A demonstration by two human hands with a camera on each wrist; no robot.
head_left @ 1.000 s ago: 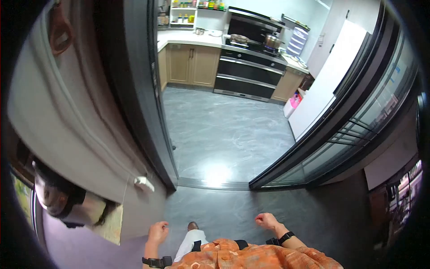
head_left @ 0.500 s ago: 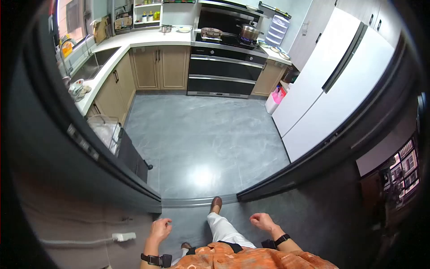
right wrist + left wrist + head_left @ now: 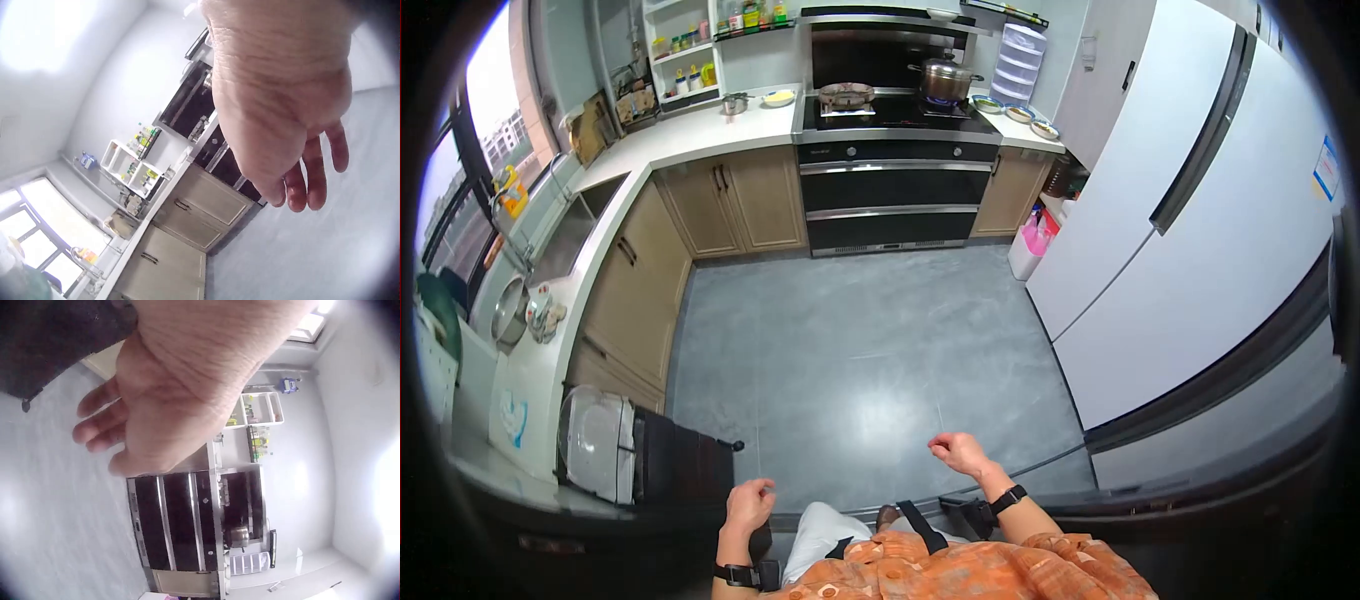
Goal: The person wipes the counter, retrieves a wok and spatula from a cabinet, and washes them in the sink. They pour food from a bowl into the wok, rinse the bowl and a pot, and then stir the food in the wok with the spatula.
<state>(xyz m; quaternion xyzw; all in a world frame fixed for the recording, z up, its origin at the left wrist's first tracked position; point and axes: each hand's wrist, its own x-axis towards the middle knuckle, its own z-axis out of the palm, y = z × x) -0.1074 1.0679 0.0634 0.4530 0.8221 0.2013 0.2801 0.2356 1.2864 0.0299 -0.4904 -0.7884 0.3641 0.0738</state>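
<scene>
Hanging loosely curled and empty, left hand (image 3: 750,503) and right hand (image 3: 960,453); only the head view shows the fridge (image 3: 1200,220).

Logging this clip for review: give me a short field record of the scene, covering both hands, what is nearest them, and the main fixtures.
setting: kitchen seen from its doorway
left hand: loosely curled, holds nothing
right hand: loosely curled, holds nothing
nearest things: grey floor; black case beside the left hand
far wall: stove with a lidded pot
left side: counter with sink
right side: white fridge
</scene>
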